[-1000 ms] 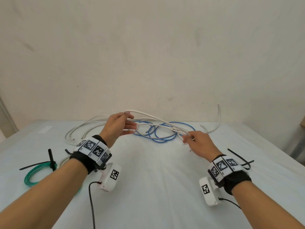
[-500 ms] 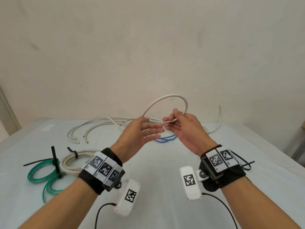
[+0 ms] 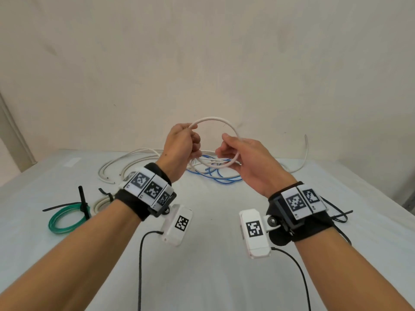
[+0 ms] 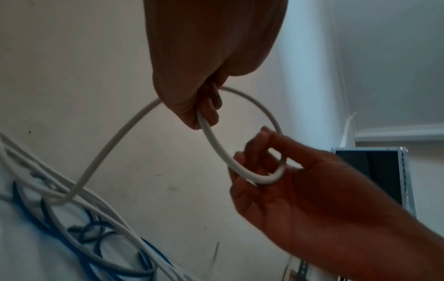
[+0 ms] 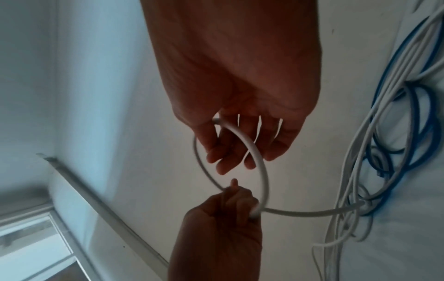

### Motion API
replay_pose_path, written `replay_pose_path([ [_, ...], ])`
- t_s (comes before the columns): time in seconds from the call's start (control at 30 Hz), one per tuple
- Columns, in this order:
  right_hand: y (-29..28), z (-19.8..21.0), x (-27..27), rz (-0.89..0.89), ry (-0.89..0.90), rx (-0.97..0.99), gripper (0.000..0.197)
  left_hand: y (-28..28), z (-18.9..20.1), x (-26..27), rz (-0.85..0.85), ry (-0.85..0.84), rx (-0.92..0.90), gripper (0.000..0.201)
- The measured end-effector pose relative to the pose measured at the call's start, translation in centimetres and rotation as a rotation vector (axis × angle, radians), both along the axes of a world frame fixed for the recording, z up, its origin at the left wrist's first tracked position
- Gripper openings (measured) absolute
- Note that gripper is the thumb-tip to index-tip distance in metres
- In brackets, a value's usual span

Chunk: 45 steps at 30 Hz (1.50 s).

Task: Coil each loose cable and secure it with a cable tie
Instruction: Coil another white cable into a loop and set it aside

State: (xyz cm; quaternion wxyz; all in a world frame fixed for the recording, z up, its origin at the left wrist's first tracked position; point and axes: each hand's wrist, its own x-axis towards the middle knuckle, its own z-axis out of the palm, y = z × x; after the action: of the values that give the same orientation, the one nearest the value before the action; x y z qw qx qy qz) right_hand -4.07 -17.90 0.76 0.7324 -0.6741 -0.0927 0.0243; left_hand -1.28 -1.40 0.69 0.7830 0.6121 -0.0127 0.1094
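Observation:
I hold a white cable (image 3: 213, 119) bent into one round loop above the table. My left hand (image 3: 193, 142) grips the loop's left side in a fist; in the left wrist view the fingers (image 4: 204, 112) are curled round it. My right hand (image 3: 226, 149) holds the loop's right and lower side, with the cable (image 4: 254, 178) running between thumb and curled fingers. The rest of this cable (image 5: 307, 212) trails down into a loose pile of white cables (image 3: 128, 161) and a blue cable (image 3: 217, 177) at the table's far middle.
A green coil (image 3: 64, 218) and a small white coil (image 3: 100, 204), each bound with a black tie, lie at the left. Loose black cable ties (image 3: 341, 215) lie at the right behind my wrist. A white cable end (image 3: 305, 151) rises against the wall.
Both hands came together from a wide spread and rose. The stretched white cable is now one round loop. My left hand went from flat fingers to a fist round it.

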Motion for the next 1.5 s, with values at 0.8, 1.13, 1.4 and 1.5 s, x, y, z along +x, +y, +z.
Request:
replay_pose_path([
  [0.8, 1.0, -0.4, -1.9, -0.130, -0.348, -0.631, 0.037, 0.1, 0.7, -1.4, -0.361, -0.240, 0.320, 0.052],
  [1.13, 0.5, -1.8, -0.8, -0.152, -0.308, -0.329, 0.027, 0.5, -0.9, -1.0, -0.445, -0.221, 0.228, 0.048],
  [1.4, 1.0, -0.5, 0.8, -0.144, -0.227, -0.188, 0.030, 0.7, -1.0, -0.1, -0.509, -0.280, 0.142, 0.051],
  [1.5, 1.2, 0.0, 1.1, -0.133, -0.189, -0.072, 0.032, 0.8, -0.8, 0.0, -0.503, -0.316, 0.194, 0.046],
])
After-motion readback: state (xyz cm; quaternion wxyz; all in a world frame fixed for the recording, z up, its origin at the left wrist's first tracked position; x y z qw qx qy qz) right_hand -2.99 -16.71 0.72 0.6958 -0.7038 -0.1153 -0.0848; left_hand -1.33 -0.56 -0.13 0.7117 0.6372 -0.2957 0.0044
